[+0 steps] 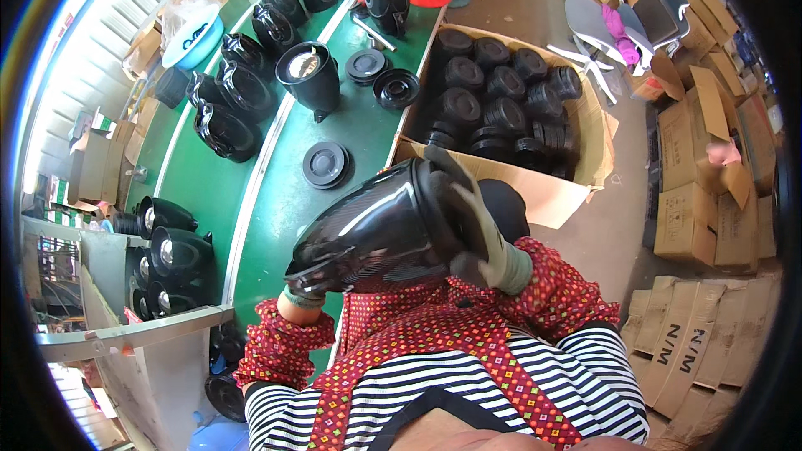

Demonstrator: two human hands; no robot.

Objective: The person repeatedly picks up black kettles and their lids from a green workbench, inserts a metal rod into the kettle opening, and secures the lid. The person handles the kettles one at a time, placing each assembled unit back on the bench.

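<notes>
A large glossy black jug body (pixel 368 234) lies tilted across my front, its narrow lipped end to the lower left and its wide end to the right. My left hand (pixel 303 297) supports it from beneath near the lip; its fingers are hidden behind the jug and only the glove cuff shows. At the wide end my gloved right hand (pixel 489 234) is wrapped over a round black base (pixel 436 200), somewhat blurred. The base sits against the jug's rim; whether it is fastened I cannot tell. Beyond lies a round black disc (pixel 326 164) on the green bench.
An open carton (pixel 547 190) holding several stacked black bases (pixel 462 106) stands beyond my right hand. More black jugs (pixel 242 88) line the green bench (pixel 284 192). One jug (pixel 309 75) stands upright near more discs (pixel 368 65). Cartons (pixel 693 225) and a chair (pixel 622 29) are at right.
</notes>
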